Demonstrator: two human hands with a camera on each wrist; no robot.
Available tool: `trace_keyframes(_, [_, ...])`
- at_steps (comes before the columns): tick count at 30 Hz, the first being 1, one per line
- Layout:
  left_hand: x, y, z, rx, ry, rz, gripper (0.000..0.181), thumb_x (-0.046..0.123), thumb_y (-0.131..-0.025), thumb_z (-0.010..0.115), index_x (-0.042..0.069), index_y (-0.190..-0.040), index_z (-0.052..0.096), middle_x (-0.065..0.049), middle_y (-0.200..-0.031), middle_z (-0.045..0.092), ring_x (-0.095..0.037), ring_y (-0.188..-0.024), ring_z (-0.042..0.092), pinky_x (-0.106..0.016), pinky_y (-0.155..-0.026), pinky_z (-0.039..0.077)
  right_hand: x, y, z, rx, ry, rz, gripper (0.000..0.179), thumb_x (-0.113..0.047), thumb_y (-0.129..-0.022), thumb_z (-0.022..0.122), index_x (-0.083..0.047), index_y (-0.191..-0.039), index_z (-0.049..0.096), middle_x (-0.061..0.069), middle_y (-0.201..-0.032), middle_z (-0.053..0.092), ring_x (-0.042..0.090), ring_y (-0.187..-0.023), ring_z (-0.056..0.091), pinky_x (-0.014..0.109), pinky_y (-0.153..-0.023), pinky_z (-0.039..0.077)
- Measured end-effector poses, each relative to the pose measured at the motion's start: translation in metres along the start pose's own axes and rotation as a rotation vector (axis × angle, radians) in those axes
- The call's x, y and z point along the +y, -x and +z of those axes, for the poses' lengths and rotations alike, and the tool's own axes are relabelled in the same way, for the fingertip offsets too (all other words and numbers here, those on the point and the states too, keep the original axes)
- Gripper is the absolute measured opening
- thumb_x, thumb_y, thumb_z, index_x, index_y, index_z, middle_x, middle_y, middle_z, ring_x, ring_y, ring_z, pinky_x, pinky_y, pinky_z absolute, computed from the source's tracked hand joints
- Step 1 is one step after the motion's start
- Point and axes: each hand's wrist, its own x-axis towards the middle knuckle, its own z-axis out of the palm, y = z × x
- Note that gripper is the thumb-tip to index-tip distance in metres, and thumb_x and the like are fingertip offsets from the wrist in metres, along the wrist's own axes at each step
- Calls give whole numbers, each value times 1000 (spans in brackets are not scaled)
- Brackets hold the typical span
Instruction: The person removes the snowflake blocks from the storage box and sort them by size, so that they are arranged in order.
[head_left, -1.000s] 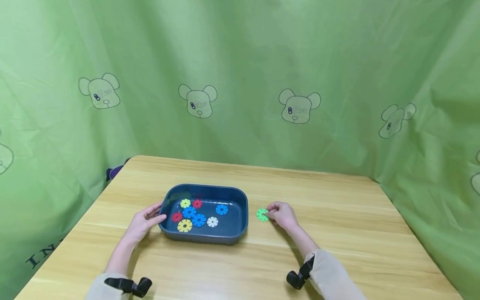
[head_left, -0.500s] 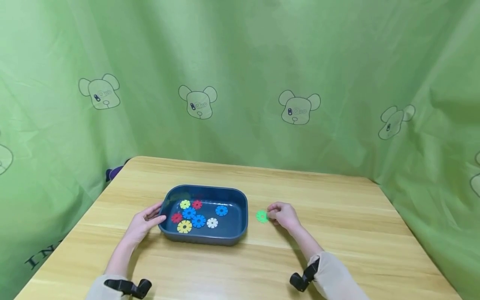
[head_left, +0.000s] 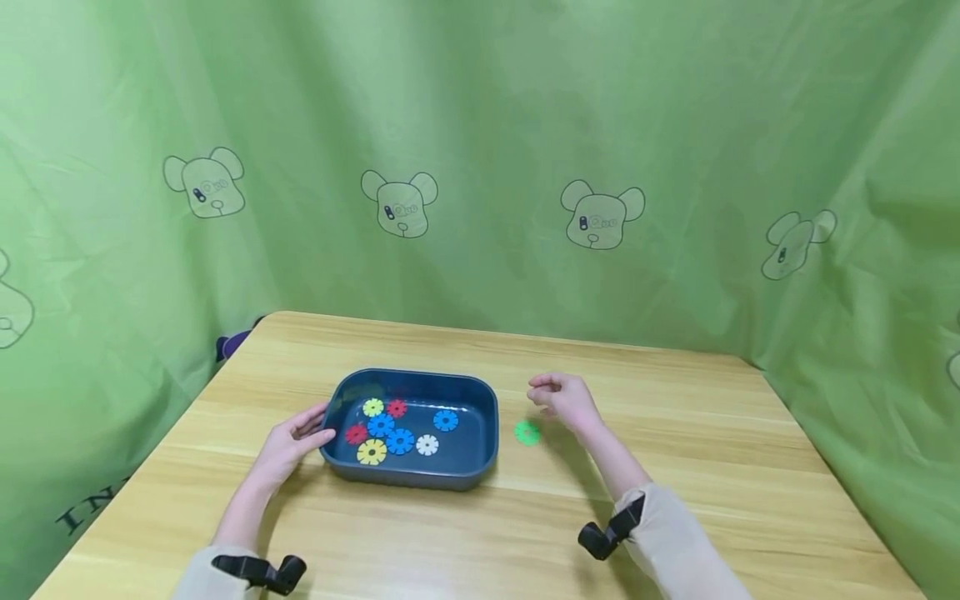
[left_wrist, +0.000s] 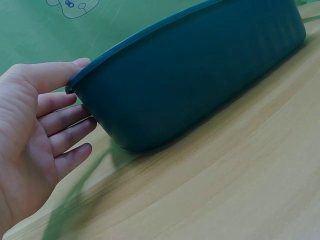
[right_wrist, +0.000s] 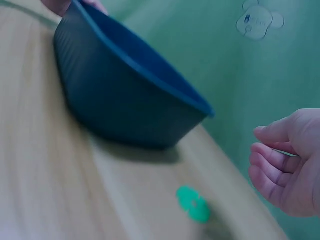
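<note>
1. Head view: A green cloth [head_left: 480,92] printed with bear faces hangs behind a wooden bench [head_left: 720,433]. On the bench sits a dark blue tub [head_left: 408,478], upright, its mouth facing up. Its long axis runs left to right, roughly along the bench's far edge. Inside, toward the left end, six discs in yellow, red and blue cluster; a white disc [head_left: 427,445] and a blue disc [head_left: 446,421] lie farther right. The green disc [head_left: 521,435] lies on the bench just beside the tub's right end. Being round and flat, it has no long axis and points no particular way. The right hand [head_left: 566,403] hovers near it, loosely bent and holding nothing. The left hand [head_left: 285,446] is at the tub's left end.

2. Left wrist view: The left hand lightly holds the tub's rim, thumb over the edge, the other fingers slightly spread by the outer wall.

3. Right wrist view: The right hand hangs apart from the green disc, fingers partly curled, thumb near the index finger, nothing between them. The disc shows flat, its edge blurred.

4. Judgement: The step in hand seems to be steadying the tub while the right hand is free of the green disc. Any move on that disc would call for lowering the hand and pinching its thin edge.
</note>
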Motion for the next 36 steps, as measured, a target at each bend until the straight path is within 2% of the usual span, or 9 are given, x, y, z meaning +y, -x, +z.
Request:
trace_keyframes(8, [-1,1,0,4,-2,3,56,12,-90,59,-5,-139,36,-26,-139,38,-36,-128,37,-45,-104,27,-34,-7,12,-30,-63,-55,27,-6,-86,64,9,-108,59,14,-93,65,22,-85,62,34,-72,53])
trace_keyframes(11, [-1,1,0,5,0,1,56,12,-90,59,-5,-139,36,-26,-139,38,-36,-128,37,-44,-104,28,-46,-9,19,-42,-80,-69,27,-5,-86,64,9,-108,59,15,-95,65,26,-87,62,34,-73,53])
trace_keyframes(16, [-1,1,1,2,8,4,56,12,-90,60,-5,-139,36,-26,-139,39,-36,-128,37,-44,-104,28,-60,-13,34,-69,-103,-79,28,-4,-86,64,10,-109,59,19,-98,65,34,-94,61,39,-76,53])
trace_keyframes(21, [-2,0,0,4,12,5,56,12,-90,60,-5,-138,37,-26,-138,39,-36,-128,37,-44,-104,28,-72,-15,55,-96,-112,-75,26,-2,-85,64,9,-108,60,19,-97,65,32,-91,62,43,-78,52])
trace_keyframes(28, [-3,0,1,12,11,4,55,10,-89,60,-5,-137,38,-26,-137,41,-36,-127,39,-43,-103,29,-77,-18,87,-142,-118,-62,26,-1,-83,67,9,-106,61,17,-92,66,36,-92,62,40,-75,53])
trace_keyframes(34, [-3,0,1,13,12,2,56,11,-90,60,-5,-138,37,-26,-138,40,-35,-127,38,-40,-103,30,-73,-21,110,-175,-63,-34,34,-8,-82,70,6,-111,60,13,-94,65,20,-81,62,36,-74,53])
trace_keyframes(36, [-3,-1,1,11,12,1,57,11,-90,60,-5,-139,36,-25,-138,40,-35,-128,38,-37,-103,31,-72,-21,116,-198,-49,-22,36,-9,-83,70,6,-114,59,13,-94,64,19,-81,61,37,-76,53])
